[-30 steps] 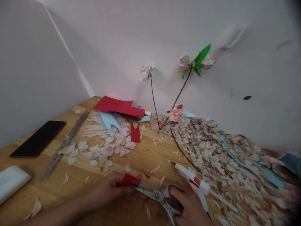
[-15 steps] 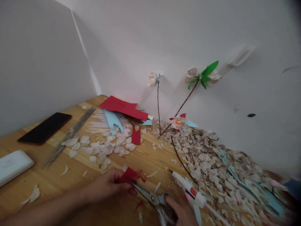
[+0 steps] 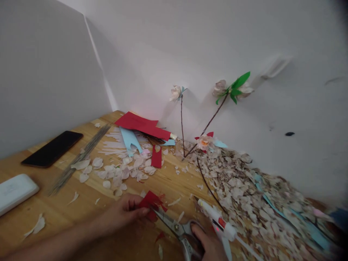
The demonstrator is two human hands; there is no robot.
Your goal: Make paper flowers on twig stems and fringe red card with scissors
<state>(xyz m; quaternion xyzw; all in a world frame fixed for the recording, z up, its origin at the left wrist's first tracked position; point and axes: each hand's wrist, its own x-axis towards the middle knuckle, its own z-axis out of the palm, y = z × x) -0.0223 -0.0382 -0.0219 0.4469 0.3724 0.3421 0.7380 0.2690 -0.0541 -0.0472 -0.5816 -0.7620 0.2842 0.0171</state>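
Observation:
Pinched between the fingers of my left hand (image 3: pixel 129 212) is a small piece of red paper (image 3: pixel 149 202) with a fringed right edge. My right hand (image 3: pixel 209 243) grips the handles of a pair of metal scissors (image 3: pixel 176 226). The scissor tips meet the red paper near my left thumb; whether the blades are fully closed I cannot tell. Red scraps (image 3: pixel 160 236) lie on the wood below. Close to my right hand rests a white hot glue gun (image 3: pixel 217 217) with a glue stick at its rear.
Loose petals (image 3: pixel 116 175) and a large heap of dried petals (image 3: pixel 244 192) cover much of the wooden table (image 3: pixel 89 203). Handmade flowers on twigs (image 3: pixel 217 110) lean by the wall. Red paper sheets (image 3: pixel 141 125), thin wires (image 3: pixel 84 156), a black phone (image 3: pixel 51 148) and a white case (image 3: pixel 16 192) lie further left.
The red paper has tilted slightly in my left hand, and the scissors' tips have shifted a little along it. Both hands keep their hold, and the view has moved slightly.

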